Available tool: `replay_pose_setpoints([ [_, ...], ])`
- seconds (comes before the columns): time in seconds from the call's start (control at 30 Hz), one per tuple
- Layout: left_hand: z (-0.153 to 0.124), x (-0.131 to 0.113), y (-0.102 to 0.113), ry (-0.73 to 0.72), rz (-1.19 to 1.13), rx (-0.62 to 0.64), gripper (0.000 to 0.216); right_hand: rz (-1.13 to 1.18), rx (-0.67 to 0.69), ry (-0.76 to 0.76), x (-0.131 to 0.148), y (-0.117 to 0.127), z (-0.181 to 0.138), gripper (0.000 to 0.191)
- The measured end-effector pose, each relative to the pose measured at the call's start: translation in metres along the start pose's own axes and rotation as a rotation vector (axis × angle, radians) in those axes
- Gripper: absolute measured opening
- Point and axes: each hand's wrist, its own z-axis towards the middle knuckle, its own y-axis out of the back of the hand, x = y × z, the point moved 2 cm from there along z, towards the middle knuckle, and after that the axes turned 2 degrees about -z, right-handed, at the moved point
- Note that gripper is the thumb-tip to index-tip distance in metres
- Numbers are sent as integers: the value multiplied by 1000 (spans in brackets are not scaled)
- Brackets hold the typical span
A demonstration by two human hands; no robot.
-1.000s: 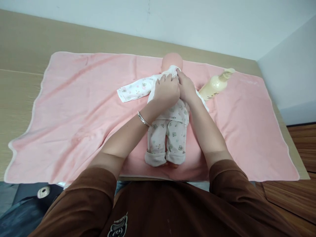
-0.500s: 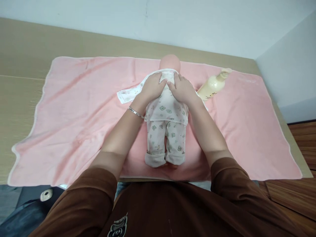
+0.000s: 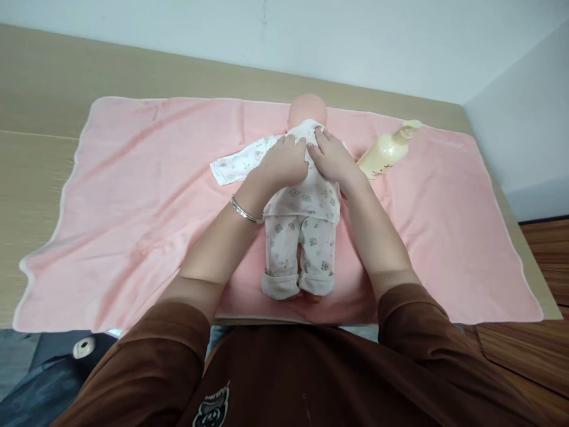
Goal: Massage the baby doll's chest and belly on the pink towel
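A baby doll (image 3: pixel 308 110) lies face down on a pink blanket (image 3: pixel 146 196), its head toward the wall. It wears a white printed shirt (image 3: pixel 306 201) and matching trousers (image 3: pixel 282 246) with rolled cuffs. On the left of its upper back rests my left hand (image 3: pixel 287 161), fingers curled and thumb tucked in; whatever is under the fingers is hidden. My right hand (image 3: pixel 332 157) lies on the right shoulder area, thumb apart from the fingers, fingertips at a small fold of the collar. The doll's left-side sleeve (image 3: pixel 235 166) stretches outward over the blanket.
A pale yellow pump bottle (image 3: pixel 386 153) lies tilted on the blanket, just right of my right hand. The wooden table (image 3: pixel 40 89) meets a white wall (image 3: pixel 347 47) behind. Below the left front edge are a dark bag (image 3: pixel 44 385) and a round pale object (image 3: pixel 83 348).
My left hand has turned and curled, its thumb no longer pointing up the back. My right hand has shifted slightly. The collar now shows a small fold.
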Motion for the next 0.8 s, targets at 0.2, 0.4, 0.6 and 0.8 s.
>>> replay_pose_setpoints([
  [0.2, 21, 22, -3, 52, -114, -71, 45, -102, -4, 8, 20, -1, -19, 72],
  [0.4, 28, 36, -12, 51, -167, -96, 50, -75, -50, 31, 35, -4, -21, 66],
  [0.6, 4, 3, -4, 57, -13, -6, 54, 72, -95, -147, -1, -8, 7, 60],
  [0.8, 3, 3, 8, -45, -38, 121, 44, -41, 31, -127, 2, -5, 0, 76],
])
